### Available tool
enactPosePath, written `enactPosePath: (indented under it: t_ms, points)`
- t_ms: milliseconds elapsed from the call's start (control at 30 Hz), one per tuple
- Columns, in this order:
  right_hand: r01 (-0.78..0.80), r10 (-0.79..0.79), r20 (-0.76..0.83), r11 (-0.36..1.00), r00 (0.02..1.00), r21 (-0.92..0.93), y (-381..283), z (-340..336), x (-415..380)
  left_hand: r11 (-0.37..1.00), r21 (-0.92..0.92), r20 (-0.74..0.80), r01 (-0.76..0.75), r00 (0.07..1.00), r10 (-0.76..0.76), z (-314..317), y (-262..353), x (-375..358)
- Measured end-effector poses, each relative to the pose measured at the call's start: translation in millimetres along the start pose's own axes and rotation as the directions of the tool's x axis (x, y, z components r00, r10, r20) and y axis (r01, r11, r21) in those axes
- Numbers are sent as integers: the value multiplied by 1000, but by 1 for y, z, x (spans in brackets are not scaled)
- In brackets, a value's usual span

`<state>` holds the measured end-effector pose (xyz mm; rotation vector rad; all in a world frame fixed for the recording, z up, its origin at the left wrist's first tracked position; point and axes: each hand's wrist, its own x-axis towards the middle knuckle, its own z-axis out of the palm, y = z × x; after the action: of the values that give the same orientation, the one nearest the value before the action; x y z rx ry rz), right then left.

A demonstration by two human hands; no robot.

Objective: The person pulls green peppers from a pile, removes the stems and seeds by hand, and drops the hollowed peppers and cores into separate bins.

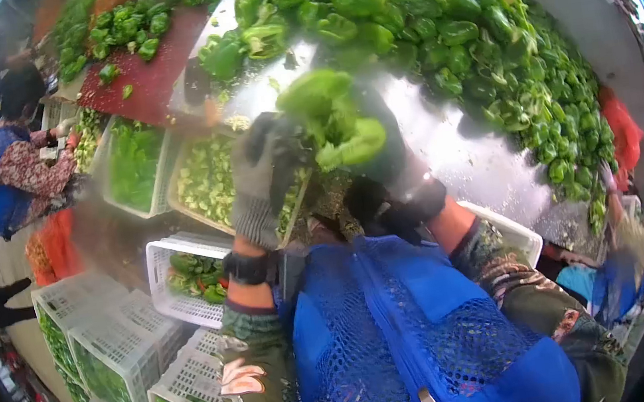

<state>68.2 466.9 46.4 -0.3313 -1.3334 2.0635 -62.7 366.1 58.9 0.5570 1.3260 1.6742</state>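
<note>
A green bell pepper, blurred and apparently split open, is in front of my chest. My right hand, in a dark glove, grips it from the right side. On its left is my left hand in a grey and black glove, its fingers curled close to the pepper. Whatever those fingers hold, if anything, is hidden. Under my left hand stands a crate of pale green pepper cores. A metal table lies beyond my right hand, with a big heap of green bell peppers on it.
Left of the cores is a crate of green pieces. A white crate with peppers stands by my left forearm; stacked crates fill the lower left. One co-worker works at the left, another at the right. A red board lies upper left.
</note>
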Motion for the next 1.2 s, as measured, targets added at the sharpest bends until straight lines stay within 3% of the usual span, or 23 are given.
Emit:
enactPosePath:
  t_ms: [33, 67, 133, 167, 233, 300, 333, 400, 467, 500, 533, 600, 733, 767, 833, 867, 900, 933, 1000, 1033, 1100, 1167, 1200]
  points:
    - [144, -136, 61, 976, 989, -165, -1, -7, -1, 999, -7, -29, 54, 998, -54, -1, 10, -7]
    - [222, -201, 103, 938, 974, -267, -3, -10, -1, 975, 220, 54, -25, 998, 13, 4, 20, -15]
    - [201, -165, 121, 888, 979, -413, -8, -9, -7, 647, 668, 190, -368, 925, 330, 18, 13, -20]
    - [166, -151, 74, 942, 986, -292, -6, -10, -13, 389, 791, 306, -472, 856, 416, 23, 10, -18]
    - [34, -34, -8, 998, 999, -46, -3, -5, -18, 206, 955, 199, -215, 975, 95, 44, 19, -16]
    - [-149, 159, -39, 972, 987, 184, -7, 4, -14, 189, 918, 282, -348, 911, 302, 34, -6, -12]
    - [-56, 58, 17, 993, 998, -99, -20, 8, -19, 345, 886, 229, -310, 939, 257, 30, -12, -13]
    - [-131, 121, -91, 986, 988, -106, -21, 11, -26, 621, 758, 142, -201, 979, 144, 27, -13, -14]
    - [-21, -1, -89, 969, 996, -245, -23, 13, -32, 767, 636, 86, -84, 996, 38, 32, -11, -13]
    - [128, -141, -10, 921, 990, -368, -23, 13, -37, 826, 563, 59, -19, 998, -18, 33, -10, -13]
    - [159, -159, 34, 898, 987, -410, -22, 11, -37, 915, 404, 74, -17, 997, -15, 15, -53, 0]
    - [103, -87, 56, 898, 995, -428, -16, 3, -37, 847, 466, 257, -255, 955, 146, 7, -72, -12]
    - [-18, -18, -76, 895, 997, -446, 23, -52, -50, 866, 472, 274, -162, 961, 31, 4, -22, -41]
    - [-82, 22, -176, 936, 984, -341, 17, -67, -58, 880, 462, 260, -108, 966, -17, -4, -11, -46]
    - [-142, 137, -406, 990, 903, 18, -10, -84, -77, 795, 579, -114, 179, 984, -138, -50, -16, -47]
    - [-198, 91, -475, 963, 875, -181, -23, -93, -89, 574, 777, -214, 259, 966, -146, -86, -29, -36]
    - [-267, 33, -536, 892, 843, -365, -33, -104, -108, 298, 895, -308, 333, 943, -128, -119, -49, -27]
    - [-335, -45, -582, 780, 812, -528, -30, -129, -137, 187, 929, -307, 318, 948, -89, -140, -69, -29]
    - [-430, -272, -537, 368, 799, -825, -40, -155, -184, -30, 960, -277, 277, 961, 6, -164, -96, -24]
    - [-455, -362, -446, 65, 819, -888, -52, -149, -215, 16, 947, -320, 321, 946, -57, -150, -82, -22]
    - [-680, -344, -597, -212, 725, -702, -60, -146, -280, 228, 928, -306, 295, 952, 13, -152, -92, -21]
    - [-751, -213, -741, -393, 636, -531, -48, -166, -358, 181, 939, -287, 292, 957, -53, -150, -107, -10]
    - [-795, -196, -795, -365, 575, -485, -42, -172, -383, 144, 977, -150, 155, 988, -46, -155, -118, -2]
